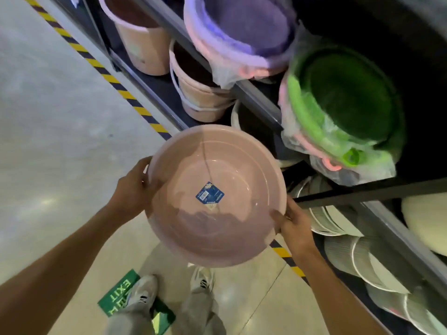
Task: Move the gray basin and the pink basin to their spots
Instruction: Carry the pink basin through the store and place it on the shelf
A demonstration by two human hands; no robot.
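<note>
Both hands grasp the pink basin (215,197) by its rim, left hand (135,187) and right hand (294,223) on opposite sides, just beside the shelf (256,97). The carrying step seems in hand; next, a free shelf spot must be found. No gray basin is seen.

Bright floor (48,117) at left with soft glare patches; shelving (399,25) at upper right dim, nearly black. Violet colour cast at top. Strong wide-angle bending at edges; overall softness.
</note>
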